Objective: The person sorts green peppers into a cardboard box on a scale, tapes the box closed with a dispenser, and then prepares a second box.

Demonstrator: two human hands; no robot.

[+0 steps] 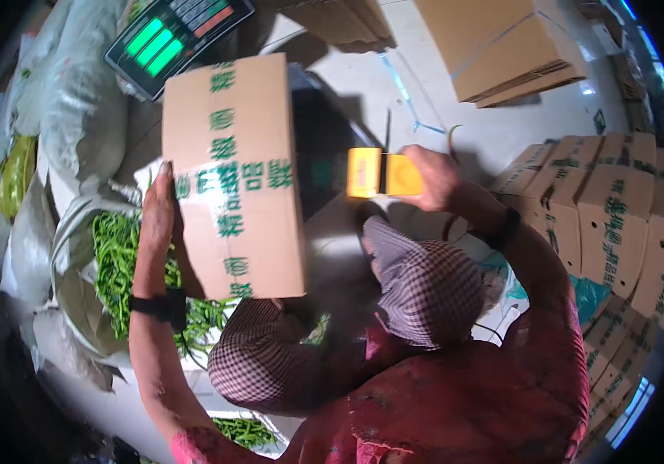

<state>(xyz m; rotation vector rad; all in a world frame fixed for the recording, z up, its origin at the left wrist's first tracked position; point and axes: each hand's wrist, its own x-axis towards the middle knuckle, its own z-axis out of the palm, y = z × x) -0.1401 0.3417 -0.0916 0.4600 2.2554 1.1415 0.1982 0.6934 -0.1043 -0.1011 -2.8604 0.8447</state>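
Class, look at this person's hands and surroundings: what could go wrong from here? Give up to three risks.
1. Only the left hand is at the carton, along its left side, while the right hand holds a yellow tool, so the carton might shift.
2. Green peppers lie uncovered by the left forearm; a bump could spill some.
3. A loose blue strap on the floor might catch a foot.

The left hand (159,209) touches the side of a tan cardboard carton with green lettering (231,224); the right hand (434,179) grips a yellow, black-banded boxy tool (404,175). Slender green peppers (115,255) lie in a pale sack (77,267).
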